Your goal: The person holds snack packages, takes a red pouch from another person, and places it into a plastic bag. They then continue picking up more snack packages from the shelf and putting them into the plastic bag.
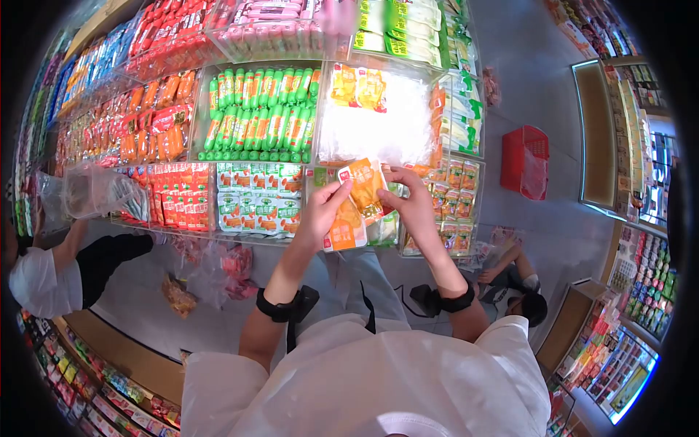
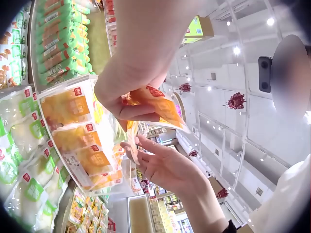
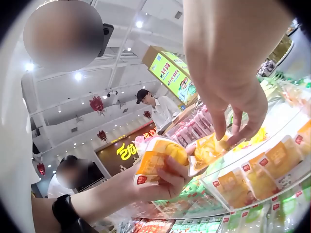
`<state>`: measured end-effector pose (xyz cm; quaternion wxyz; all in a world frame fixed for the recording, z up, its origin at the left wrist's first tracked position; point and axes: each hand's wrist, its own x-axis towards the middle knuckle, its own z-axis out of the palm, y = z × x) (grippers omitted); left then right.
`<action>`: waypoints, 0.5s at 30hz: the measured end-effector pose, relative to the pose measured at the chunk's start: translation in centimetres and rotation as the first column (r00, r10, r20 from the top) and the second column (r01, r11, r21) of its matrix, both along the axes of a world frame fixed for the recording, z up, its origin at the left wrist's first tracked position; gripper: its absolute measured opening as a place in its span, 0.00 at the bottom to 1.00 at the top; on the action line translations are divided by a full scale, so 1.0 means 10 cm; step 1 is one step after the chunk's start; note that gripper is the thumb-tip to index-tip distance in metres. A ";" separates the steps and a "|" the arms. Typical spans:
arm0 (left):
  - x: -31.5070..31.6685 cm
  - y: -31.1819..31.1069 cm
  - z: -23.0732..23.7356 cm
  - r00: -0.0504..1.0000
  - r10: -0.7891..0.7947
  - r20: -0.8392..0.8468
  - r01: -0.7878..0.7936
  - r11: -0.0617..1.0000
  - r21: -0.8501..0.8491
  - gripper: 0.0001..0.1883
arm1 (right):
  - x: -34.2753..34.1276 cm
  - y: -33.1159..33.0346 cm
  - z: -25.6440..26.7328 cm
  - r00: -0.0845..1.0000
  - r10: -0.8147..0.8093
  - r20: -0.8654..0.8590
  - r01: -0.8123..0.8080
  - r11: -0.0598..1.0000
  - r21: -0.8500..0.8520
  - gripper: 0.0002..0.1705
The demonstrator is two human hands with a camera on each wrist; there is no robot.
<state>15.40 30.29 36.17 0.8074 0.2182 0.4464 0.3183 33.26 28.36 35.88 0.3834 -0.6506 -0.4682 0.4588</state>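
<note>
Over the snack bins, my left hand (image 1: 326,211) grips orange snack packets, its thumb on their front. One packet (image 1: 345,227) hangs lower in that hand, its printed face up. A second orange packet (image 1: 364,188) overlaps it above and spans to my right hand (image 1: 409,204), whose thumb and fingers pinch its right edge. In the right wrist view the left hand (image 3: 167,182) holds a packet (image 3: 156,158) with a see-through yellow part, and the right fingers (image 3: 235,128) are on another packet (image 3: 206,153). The left wrist view shows the held packet (image 2: 160,107) edge-on.
Just beyond the hands, a clear bin (image 1: 378,135) holds a few matching orange packets (image 1: 358,87). Green-wrapped sausages (image 1: 262,109) fill the bin to its left. A red basket (image 1: 513,164) stands on the floor at right. Other people (image 1: 54,273) are at both sides.
</note>
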 end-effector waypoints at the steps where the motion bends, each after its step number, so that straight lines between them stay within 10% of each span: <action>1: 0.02 0.01 -0.01 0.999 -0.001 -0.044 0.002 1.000 0.024 0.13 | 0.02 0.01 -0.03 0.999 0.002 -0.050 -0.003 1.000 -0.024 0.15; 4: 0.10 0.04 0.04 0.993 0.052 -0.107 -0.046 0.997 0.057 0.12 | 0.05 0.11 0.08 0.917 -0.065 -0.393 -0.061 0.952 -0.299 0.11; 13: -0.07 0.07 0.18 0.987 0.147 -0.062 -0.147 0.989 0.009 0.17 | 0.66 1.58 -0.70 0.874 -0.432 -0.221 0.416 0.902 -0.115 0.12; 15: -0.11 0.02 0.19 0.987 0.159 0.008 -0.159 0.987 0.031 0.17 | 0.78 1.90 -1.20 0.903 -0.413 0.116 0.422 0.904 -0.064 0.14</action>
